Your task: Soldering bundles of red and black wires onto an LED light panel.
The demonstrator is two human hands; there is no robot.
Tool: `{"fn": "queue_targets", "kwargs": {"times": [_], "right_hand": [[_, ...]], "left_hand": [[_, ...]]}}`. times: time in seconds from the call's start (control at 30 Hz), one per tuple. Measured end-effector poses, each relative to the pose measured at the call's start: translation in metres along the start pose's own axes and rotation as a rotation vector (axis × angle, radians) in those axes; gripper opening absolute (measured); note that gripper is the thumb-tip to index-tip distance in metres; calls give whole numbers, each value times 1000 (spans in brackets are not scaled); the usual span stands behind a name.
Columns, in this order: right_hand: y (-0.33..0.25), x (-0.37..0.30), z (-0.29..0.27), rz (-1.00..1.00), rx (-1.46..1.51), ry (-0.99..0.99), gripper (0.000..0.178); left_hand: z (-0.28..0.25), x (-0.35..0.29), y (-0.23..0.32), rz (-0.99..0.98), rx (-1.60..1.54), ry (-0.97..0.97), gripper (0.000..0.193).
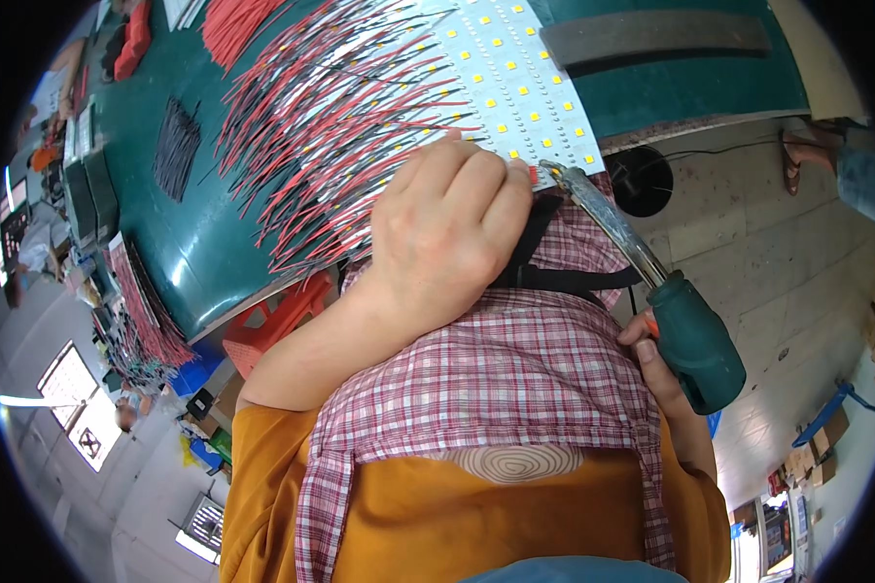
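My left hand [447, 223] is closed in a pinch at the near edge of a white LED board [544, 107] dotted with small yellow chips. A short bit of red wire [534, 175] shows at its fingertips; most of that wire is hidden by the hand. My right hand [663, 374] grips a soldering iron [695, 340] by its dark green handle. The iron's metal shaft slants up to the left, and its tip is at the board's near right corner, beside the red wire. Many red and black wires [331, 146] fan out leftward over the board.
On the green table [185, 262] lie a bundle of black wires [177, 146], red wires [238, 29] and a dark flat bar [656, 41]. A round black object [642, 182] is beside the table's near edge. A red plastic stool [274, 325] stands below it at left.
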State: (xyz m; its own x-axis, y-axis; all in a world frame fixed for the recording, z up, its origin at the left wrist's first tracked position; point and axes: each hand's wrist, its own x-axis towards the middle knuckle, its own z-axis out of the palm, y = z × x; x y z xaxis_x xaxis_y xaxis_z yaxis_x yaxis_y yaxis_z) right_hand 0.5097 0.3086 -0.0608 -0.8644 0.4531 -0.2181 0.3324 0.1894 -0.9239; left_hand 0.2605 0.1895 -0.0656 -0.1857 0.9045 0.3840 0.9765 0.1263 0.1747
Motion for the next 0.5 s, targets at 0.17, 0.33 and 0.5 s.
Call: {"fn": "queue_targets", "kwargs": {"times": [0.17, 0.33, 0.5], "right_hand": [[9, -10, 0, 38, 84, 34, 21], [1, -4, 0, 74, 82, 29, 20], [3, -6, 2, 96, -205, 4, 10]], "left_hand": [[2, -4, -3, 21, -55, 40, 16], [1, -4, -4, 39, -18, 40, 16], [2, -2, -3, 46, -16, 29, 16]]}}
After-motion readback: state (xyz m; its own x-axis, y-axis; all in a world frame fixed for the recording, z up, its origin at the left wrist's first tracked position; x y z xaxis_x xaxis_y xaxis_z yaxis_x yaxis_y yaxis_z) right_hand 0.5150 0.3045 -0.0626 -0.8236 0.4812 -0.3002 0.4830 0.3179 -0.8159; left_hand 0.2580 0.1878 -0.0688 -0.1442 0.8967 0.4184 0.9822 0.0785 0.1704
